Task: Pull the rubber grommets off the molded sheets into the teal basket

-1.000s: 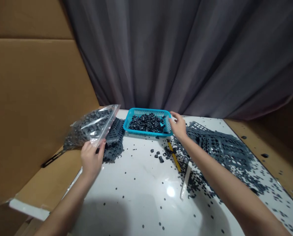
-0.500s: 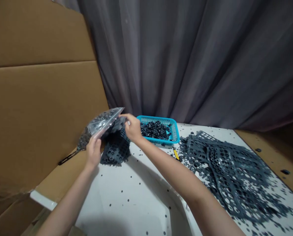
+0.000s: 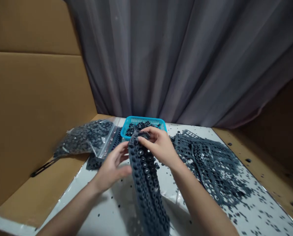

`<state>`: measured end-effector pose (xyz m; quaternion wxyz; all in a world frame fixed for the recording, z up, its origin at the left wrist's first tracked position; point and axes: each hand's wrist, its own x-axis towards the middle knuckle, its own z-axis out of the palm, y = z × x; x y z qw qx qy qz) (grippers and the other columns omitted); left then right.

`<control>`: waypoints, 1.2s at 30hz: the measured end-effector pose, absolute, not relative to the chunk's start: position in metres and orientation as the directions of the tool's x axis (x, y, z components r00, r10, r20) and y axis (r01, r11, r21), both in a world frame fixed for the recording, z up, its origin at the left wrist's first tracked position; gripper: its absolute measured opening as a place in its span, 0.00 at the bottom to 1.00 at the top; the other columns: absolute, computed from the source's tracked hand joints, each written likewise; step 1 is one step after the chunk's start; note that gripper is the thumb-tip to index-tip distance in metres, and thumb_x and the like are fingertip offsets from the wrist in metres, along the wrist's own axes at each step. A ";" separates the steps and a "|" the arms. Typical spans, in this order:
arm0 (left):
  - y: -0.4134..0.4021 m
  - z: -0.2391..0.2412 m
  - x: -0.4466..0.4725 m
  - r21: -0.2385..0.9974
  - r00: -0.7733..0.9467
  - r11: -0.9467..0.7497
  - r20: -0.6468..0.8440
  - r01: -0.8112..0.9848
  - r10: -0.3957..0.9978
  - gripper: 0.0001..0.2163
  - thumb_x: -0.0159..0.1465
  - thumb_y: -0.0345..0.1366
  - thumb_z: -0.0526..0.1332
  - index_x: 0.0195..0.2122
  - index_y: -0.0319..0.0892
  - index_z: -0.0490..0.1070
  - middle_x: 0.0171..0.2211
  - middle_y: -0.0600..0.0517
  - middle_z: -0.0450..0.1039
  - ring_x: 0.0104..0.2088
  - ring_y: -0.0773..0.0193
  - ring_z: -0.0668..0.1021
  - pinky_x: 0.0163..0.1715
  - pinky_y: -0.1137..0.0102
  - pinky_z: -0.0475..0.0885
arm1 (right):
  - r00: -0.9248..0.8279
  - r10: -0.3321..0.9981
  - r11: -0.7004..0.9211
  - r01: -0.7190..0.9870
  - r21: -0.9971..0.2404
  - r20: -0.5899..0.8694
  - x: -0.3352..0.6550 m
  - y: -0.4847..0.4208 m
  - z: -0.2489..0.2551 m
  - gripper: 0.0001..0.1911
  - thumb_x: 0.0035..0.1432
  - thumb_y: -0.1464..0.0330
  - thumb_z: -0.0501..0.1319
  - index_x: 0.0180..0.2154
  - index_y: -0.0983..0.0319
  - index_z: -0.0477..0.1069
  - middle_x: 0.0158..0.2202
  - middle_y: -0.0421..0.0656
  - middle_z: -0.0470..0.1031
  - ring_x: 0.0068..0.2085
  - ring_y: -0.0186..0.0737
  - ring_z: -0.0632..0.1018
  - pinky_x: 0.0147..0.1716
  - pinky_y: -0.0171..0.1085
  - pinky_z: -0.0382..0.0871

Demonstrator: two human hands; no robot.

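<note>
A dark grey rubber sheet [image 3: 148, 186] with rows of round rings hangs in front of me, folded lengthwise. My right hand [image 3: 159, 144] is closed on its upper end, thumb in front and fingers behind. At the left edge of the sheet is my left hand [image 3: 115, 165], its thumb and fingers apart; whether the fingertips touch the rubber I cannot tell. A clear zip bag [image 3: 84, 136] full of small dark rings lies to the left, partly over another dark perforated sheet [image 3: 93, 163].
Behind the hands stands a blue basket [image 3: 164, 126] with small black parts. Several perforated rubber sheets [image 3: 210, 157] are heaped on the white table [image 3: 97, 200] at right, with small dark bits scattered round. Cardboard [image 3: 33, 108] walls the left side; a grey curtain [image 3: 146, 59] hangs behind.
Both hands have left the zip bag, which now lies at the left. My right hand has brought a folded rubber sheet in front of me, and my left hand has moved beside it.
</note>
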<state>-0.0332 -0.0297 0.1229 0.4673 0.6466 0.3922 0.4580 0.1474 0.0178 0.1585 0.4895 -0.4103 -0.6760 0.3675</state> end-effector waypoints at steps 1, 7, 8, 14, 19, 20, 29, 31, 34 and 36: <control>-0.021 0.131 -0.022 0.976 0.312 -0.202 0.168 0.077 0.935 0.32 0.47 0.59 0.65 0.47 0.41 0.72 0.45 0.42 0.76 0.45 0.48 0.77 0.45 0.59 0.73 | -0.132 0.923 0.383 0.206 -0.901 0.362 0.151 0.020 0.153 0.10 0.51 0.63 0.65 0.34 0.63 0.73 0.28 0.41 0.76 0.27 0.36 0.75 0.26 0.34 0.66; 0.014 0.151 0.015 0.988 0.192 -0.113 0.090 0.110 0.977 0.18 0.58 0.47 0.62 0.39 0.36 0.75 0.36 0.45 0.79 0.40 0.54 0.78 0.40 0.65 0.72 | 0.254 0.650 0.581 0.441 -0.684 0.716 0.189 0.008 0.163 0.06 0.55 0.67 0.63 0.35 0.61 0.70 0.30 0.41 0.74 0.32 0.37 0.73 0.33 0.37 0.67; 0.014 0.151 0.017 0.984 0.210 -0.126 0.099 0.123 0.973 0.17 0.58 0.47 0.62 0.38 0.37 0.76 0.35 0.46 0.79 0.38 0.55 0.78 0.38 0.66 0.72 | 0.203 0.581 0.620 0.517 -0.590 0.788 0.193 0.002 0.166 0.03 0.56 0.68 0.62 0.33 0.61 0.69 0.30 0.41 0.73 0.32 0.37 0.73 0.34 0.37 0.66; 0.009 0.153 0.012 0.922 0.376 -0.287 0.176 0.261 0.910 0.10 0.60 0.41 0.60 0.28 0.38 0.73 0.29 0.52 0.77 0.31 0.62 0.75 0.30 0.72 0.68 | -0.436 0.697 0.669 0.681 -0.297 0.570 0.191 -0.009 0.175 0.06 0.60 0.66 0.59 0.37 0.62 0.68 0.33 0.44 0.72 0.35 0.40 0.69 0.35 0.38 0.62; 0.011 0.160 -0.003 0.873 0.554 -0.360 0.130 0.329 0.822 0.09 0.60 0.37 0.60 0.24 0.40 0.71 0.24 0.55 0.72 0.27 0.66 0.71 0.26 0.74 0.63 | -0.593 0.725 0.688 0.608 -0.397 0.350 0.187 0.005 0.169 0.15 0.59 0.58 0.57 0.28 0.61 0.61 0.27 0.39 0.68 0.29 0.34 0.67 0.30 0.34 0.58; 0.011 0.160 -0.006 0.863 0.584 -0.376 0.122 0.337 0.803 0.08 0.59 0.37 0.61 0.24 0.40 0.71 0.24 0.56 0.72 0.27 0.66 0.71 0.27 0.74 0.63 | -0.609 0.724 0.688 0.599 -0.409 0.325 0.186 0.007 0.169 0.16 0.59 0.57 0.57 0.27 0.61 0.59 0.25 0.38 0.66 0.27 0.33 0.66 0.29 0.34 0.57; 0.014 0.158 -0.013 0.831 0.641 -0.344 -0.019 0.437 0.767 0.12 0.63 0.42 0.56 0.29 0.40 0.71 0.25 0.56 0.69 0.27 0.67 0.67 0.26 0.74 0.61 | -0.616 0.718 0.689 0.696 -0.203 0.323 0.177 0.011 0.163 0.10 0.60 0.62 0.56 0.31 0.61 0.60 0.28 0.41 0.69 0.30 0.38 0.67 0.31 0.36 0.54; 0.015 0.157 -0.015 0.835 0.655 -0.340 -0.033 0.434 0.754 0.14 0.64 0.43 0.54 0.29 0.39 0.71 0.25 0.55 0.69 0.27 0.66 0.67 0.26 0.73 0.61 | -0.654 0.693 0.715 0.675 -0.180 0.302 0.174 0.009 0.157 0.09 0.59 0.64 0.55 0.29 0.61 0.59 0.27 0.41 0.68 0.29 0.37 0.66 0.30 0.36 0.54; 0.017 0.154 -0.018 0.856 0.674 -0.335 -0.020 0.393 0.738 0.16 0.65 0.43 0.53 0.24 0.40 0.68 0.24 0.55 0.67 0.25 0.67 0.66 0.25 0.73 0.60 | -0.673 0.648 0.756 0.626 -0.191 0.356 0.173 0.006 0.149 0.09 0.59 0.68 0.53 0.26 0.61 0.59 0.24 0.40 0.66 0.26 0.36 0.63 0.28 0.36 0.53; 0.020 0.150 -0.016 0.882 0.663 -0.317 0.006 0.349 0.748 0.19 0.65 0.43 0.52 0.20 0.40 0.64 0.20 0.56 0.63 0.23 0.68 0.63 0.23 0.74 0.58 | -0.655 0.616 0.782 0.576 -0.238 0.438 0.175 0.006 0.145 0.10 0.61 0.70 0.51 0.25 0.61 0.58 0.22 0.39 0.64 0.25 0.35 0.61 0.27 0.36 0.53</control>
